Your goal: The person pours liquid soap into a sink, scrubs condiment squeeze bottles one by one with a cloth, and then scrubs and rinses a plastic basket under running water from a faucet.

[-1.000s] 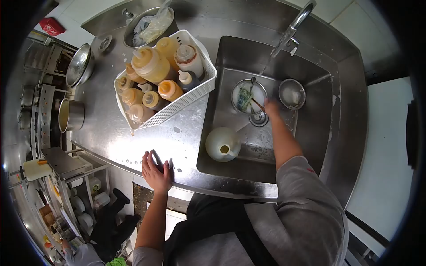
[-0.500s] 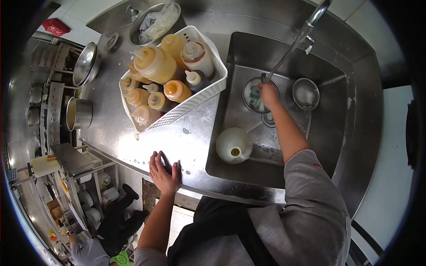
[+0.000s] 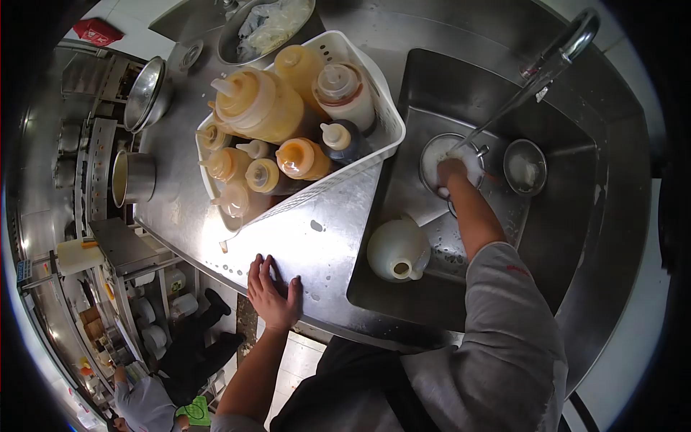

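My right hand [image 3: 452, 175] is down in a round metal container [image 3: 425, 186] in the sink, its fingers hidden by white suds [image 3: 437, 151]. A stream of water falls from the faucet [image 3: 568, 47] into that container beside my hand. My left hand [image 3: 273, 297] rests on the steel counter [image 3: 327, 255] near its front edge, fingers stretched and a little apart, with nothing held. To the right of the suds stands a small metal bowl [image 3: 525, 168] with some whitish liquid inside. A translucent round jug [image 3: 396, 247] with an open mouth sits in the sink's near left part.
A white plastic basket [image 3: 398, 128] full of squeeze bottles [image 3: 263, 108] stands left of the sink [image 3: 432, 302]. Behind it is a metal pot [image 3: 306, 32] holding plastic bags. Metal bowls [image 3: 146, 93] are at the far left. Another person [image 3: 151, 399] is below, near shelves.
My right hand has gone deeper into the container, and foam now covers the greenish contents seen before. The view has shifted slightly; my left hand stays on the counter.
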### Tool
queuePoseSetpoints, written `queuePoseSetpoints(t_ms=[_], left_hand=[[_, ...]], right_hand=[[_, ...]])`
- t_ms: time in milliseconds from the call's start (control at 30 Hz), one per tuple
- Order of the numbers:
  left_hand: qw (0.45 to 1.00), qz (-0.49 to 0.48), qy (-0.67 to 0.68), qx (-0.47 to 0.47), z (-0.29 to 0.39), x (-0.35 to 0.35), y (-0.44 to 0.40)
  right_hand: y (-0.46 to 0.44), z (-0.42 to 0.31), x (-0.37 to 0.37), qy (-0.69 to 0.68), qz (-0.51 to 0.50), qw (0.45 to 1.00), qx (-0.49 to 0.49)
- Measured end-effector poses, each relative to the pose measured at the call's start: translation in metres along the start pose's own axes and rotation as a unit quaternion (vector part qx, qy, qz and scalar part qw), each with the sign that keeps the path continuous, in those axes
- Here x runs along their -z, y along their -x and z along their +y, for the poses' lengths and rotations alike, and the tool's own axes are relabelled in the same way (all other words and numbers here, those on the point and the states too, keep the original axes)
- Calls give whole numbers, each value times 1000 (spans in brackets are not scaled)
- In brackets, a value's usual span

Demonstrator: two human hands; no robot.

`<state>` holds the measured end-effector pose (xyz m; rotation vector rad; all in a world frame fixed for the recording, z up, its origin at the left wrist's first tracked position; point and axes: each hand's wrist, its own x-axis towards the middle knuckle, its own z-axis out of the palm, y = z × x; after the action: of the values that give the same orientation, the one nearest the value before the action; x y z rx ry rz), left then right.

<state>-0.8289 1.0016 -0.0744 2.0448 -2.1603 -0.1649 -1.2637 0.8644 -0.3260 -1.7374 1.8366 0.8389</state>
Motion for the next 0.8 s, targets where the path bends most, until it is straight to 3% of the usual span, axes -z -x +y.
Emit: queuePoseSetpoints(t_ms=[33,100,200,300,333,400,467,567,667,800], left_hand=[[1000,-2,-1,0,0,0,0],[1000,-2,0,1,1,1,-1],[1000,-15,-11,-2,3,4,-1],[1000,-11,-5,-5,2,3,-2],[1000,-10,-9,-6,1,3,-2],[1000,-11,-15,-5,1,3,-2],[1000,-11,-8,-8,2,4,-2],[1000,-5,-12,-18,0,2,-2],[1000,-7,-15,-10,0,2,-1],[1000,-4,-11,-11,-4,1,-1]], right_hand=[[-6,4,-7,1,3,1000,0],[-9,8,-9,-176,183,966,-46],[14,9,28,-243,179,944,-132],[61,-12,53,-228,212,942,-127],[41,-17,14,-219,247,940,-85],[27,-13,-6,-197,213,956,-35],[46,-8,24,-161,47,985,26],[-16,-6,-27,-190,48,980,-20],[-4,-14,-24,-173,132,975,-47],[6,-8,-5,-171,140,971,-91]])
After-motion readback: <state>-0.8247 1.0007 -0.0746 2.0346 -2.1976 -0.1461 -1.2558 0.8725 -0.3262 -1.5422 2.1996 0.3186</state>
